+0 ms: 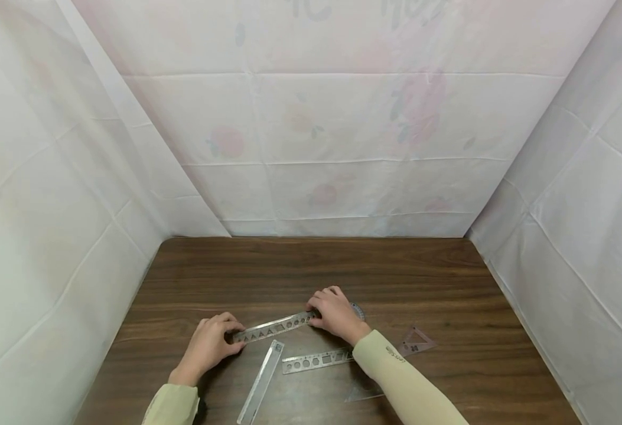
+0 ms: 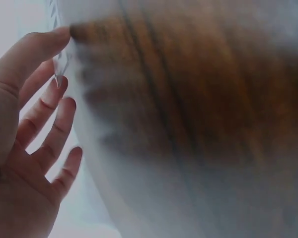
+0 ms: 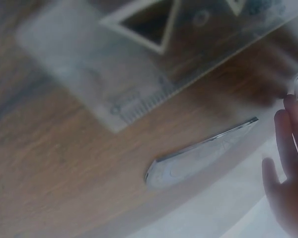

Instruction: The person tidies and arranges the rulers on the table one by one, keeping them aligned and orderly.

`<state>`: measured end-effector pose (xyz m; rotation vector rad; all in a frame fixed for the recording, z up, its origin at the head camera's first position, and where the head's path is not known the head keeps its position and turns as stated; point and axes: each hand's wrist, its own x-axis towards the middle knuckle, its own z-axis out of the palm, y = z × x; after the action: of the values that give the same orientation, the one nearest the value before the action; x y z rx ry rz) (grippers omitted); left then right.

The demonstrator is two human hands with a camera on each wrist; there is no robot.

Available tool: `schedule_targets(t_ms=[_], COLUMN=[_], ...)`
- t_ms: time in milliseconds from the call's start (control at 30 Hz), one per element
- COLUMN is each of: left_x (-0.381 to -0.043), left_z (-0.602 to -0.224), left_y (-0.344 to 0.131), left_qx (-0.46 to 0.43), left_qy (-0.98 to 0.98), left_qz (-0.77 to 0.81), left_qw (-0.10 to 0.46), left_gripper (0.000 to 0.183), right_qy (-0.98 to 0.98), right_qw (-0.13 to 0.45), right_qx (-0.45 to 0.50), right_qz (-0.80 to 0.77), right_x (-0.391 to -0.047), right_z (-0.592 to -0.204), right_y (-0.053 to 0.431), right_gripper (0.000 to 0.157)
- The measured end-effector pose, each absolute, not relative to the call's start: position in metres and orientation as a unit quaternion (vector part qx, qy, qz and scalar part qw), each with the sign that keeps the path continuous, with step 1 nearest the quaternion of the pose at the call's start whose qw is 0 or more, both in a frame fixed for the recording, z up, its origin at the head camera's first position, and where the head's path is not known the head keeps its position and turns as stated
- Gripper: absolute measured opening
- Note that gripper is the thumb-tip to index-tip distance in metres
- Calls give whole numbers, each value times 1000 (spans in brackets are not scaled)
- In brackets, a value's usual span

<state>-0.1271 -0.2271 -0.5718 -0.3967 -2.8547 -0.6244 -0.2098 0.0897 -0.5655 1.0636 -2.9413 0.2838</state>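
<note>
My left hand pinches the left end of a clear template ruler with cut-out triangles and circles. The ruler's other end is between the thumb and fingers of my right hand. In the left wrist view, thumb and index finger of the left hand meet at the ruler's tip, the other fingers spread below. The right wrist view has the right hand at its edge, fingertips at a piece of clear plastic. A clear protractor lies just behind the right hand, partly hidden by it.
On the brown wooden table lie a second template ruler, a plain clear ruler set at a slant, and a pinkish set square. Another clear piece is partly under the right sleeve. White cloth hangs around three sides.
</note>
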Motion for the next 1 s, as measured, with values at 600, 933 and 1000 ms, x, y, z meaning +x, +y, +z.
schedule_targets(t_ms=[600, 933, 1000], left_x=[-137, -140, -141], left_z=[-571, -558, -554], left_y=[-234, -233, -232], left_qx=[-155, -164, -162], left_qy=[-945, -944, -945], left_qz=[-279, -268, -266], left_qw=[72, 104, 103], left_gripper=[25, 28, 28], right_qy=[-933, -933, -932], right_qw=[-45, -23, -12], right_qx=[324, 321, 327], right_qz=[151, 160, 157], right_x=[-209, -213, -215], right_z=[-560, -550, -545], right_y=[86, 86, 86], right_gripper=[32, 30, 30])
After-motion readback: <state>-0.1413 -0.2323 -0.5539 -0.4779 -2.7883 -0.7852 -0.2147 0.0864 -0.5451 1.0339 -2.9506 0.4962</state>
